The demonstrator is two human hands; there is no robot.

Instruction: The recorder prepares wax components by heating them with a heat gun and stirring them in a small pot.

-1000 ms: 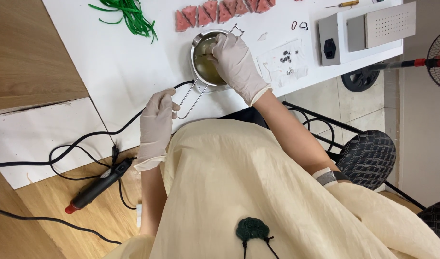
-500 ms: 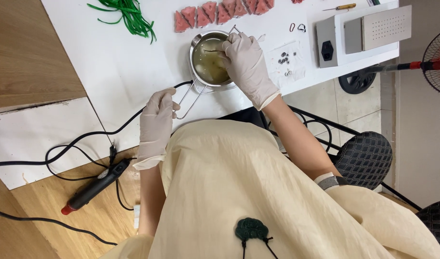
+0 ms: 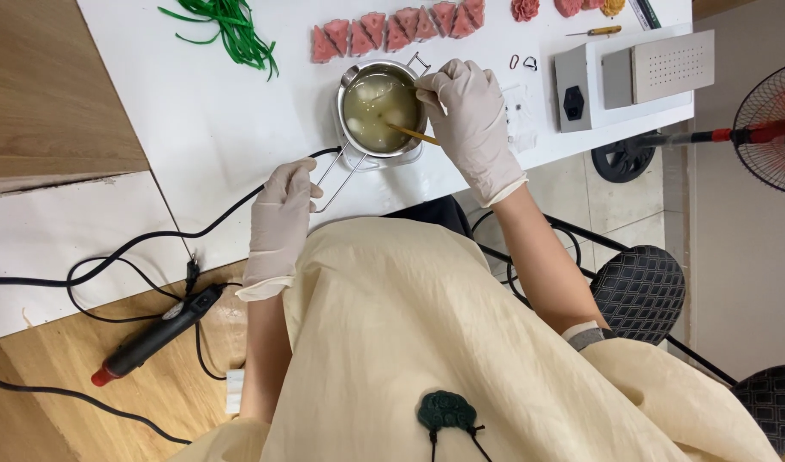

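No packages, labels, signs or screens show anywhere (not near the fingers, nor elsewhere on the table).

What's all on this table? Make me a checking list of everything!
Surface: white table, beside a wooden floor.
Job's things: small metal pot of cloudy liquid with pale lumps; thin wooden stick dipped in.
Clutter: green strips, pink wedge pieces, grey box, small screwdriver.
Hands: gloved; right hand holds the stick, left hand is at the pot's wire handle.
Cables: black cable, black tool with a red tip.
Surroundings: fan, black chair.
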